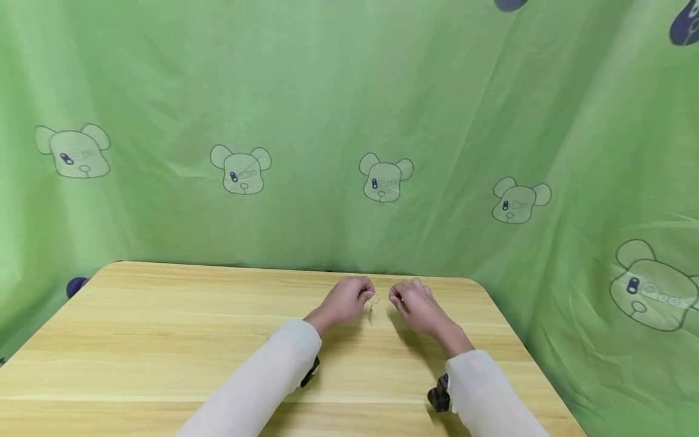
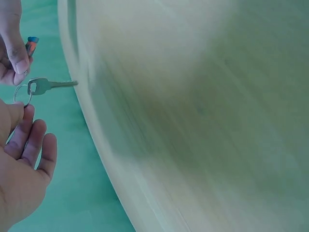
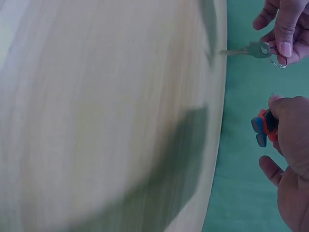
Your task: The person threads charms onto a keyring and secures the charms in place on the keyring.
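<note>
My left hand (image 1: 346, 298) pinches a thin metal key ring (image 3: 279, 65) between thumb and finger. From the ring hangs one metal key (image 2: 44, 86), its blade pointing away from the fingers in the left wrist view. Across a small gap, my right hand (image 1: 419, 308) grips a little red and blue charm (image 3: 264, 126), partly hidden by the fingers. A tiny metal loop (image 3: 273, 94) sticks out above the right thumb, apart from the ring. Both hands are held above the far part of the table, fingertips facing each other.
The light wooden table (image 1: 164, 328) has rounded far corners. A green curtain (image 1: 306, 91) printed with bear faces hangs behind it and along the right side. Dark wrist cameras (image 1: 439, 394) sit under the pale sleeves (image 1: 262, 382).
</note>
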`<state>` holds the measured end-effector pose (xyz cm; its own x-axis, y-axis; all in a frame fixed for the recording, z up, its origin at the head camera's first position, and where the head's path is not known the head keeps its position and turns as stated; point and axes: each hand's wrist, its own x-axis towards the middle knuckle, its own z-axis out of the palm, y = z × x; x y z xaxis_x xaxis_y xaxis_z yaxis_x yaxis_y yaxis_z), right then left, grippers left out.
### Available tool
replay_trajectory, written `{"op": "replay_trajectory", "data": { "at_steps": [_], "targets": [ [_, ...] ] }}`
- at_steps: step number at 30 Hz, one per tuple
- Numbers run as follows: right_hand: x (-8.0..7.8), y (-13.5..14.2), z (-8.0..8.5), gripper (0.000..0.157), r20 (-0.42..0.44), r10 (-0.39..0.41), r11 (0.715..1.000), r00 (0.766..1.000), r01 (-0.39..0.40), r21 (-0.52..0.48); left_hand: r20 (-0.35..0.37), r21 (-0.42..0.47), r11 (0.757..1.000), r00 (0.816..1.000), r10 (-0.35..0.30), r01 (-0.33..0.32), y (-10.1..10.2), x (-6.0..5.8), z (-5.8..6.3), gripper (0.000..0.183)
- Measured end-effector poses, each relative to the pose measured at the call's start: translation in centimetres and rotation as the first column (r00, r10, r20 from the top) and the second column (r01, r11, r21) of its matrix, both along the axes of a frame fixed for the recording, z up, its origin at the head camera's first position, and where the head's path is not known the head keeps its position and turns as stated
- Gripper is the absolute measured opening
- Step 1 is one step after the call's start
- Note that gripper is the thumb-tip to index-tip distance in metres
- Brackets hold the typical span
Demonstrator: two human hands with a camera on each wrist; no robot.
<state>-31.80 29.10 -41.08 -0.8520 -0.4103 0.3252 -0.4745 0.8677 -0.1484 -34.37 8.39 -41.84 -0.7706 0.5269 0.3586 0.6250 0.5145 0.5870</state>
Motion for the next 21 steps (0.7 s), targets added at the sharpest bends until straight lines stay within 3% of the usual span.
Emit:
{"op": "replay_trajectory", "data": {
  "at_steps": [12,21],
  "targets": [
    [0.7,-3.0,1.1,0.006,-0.124,0.118,0.991,0.985,-0.124,-0.045,-0.06,0.096,0.995,0.998,0.011,-0.005,-2.5,1.1,0.1,0.013],
    [1.8,-5.8,2.5,0.006,-0.19,0.189,0.98,0.963,-0.198,-0.03,-0.003,0.209,0.977,1.0,0.031,-0.03,-4.6,2.7,0.9,0.011]
  ]
}}
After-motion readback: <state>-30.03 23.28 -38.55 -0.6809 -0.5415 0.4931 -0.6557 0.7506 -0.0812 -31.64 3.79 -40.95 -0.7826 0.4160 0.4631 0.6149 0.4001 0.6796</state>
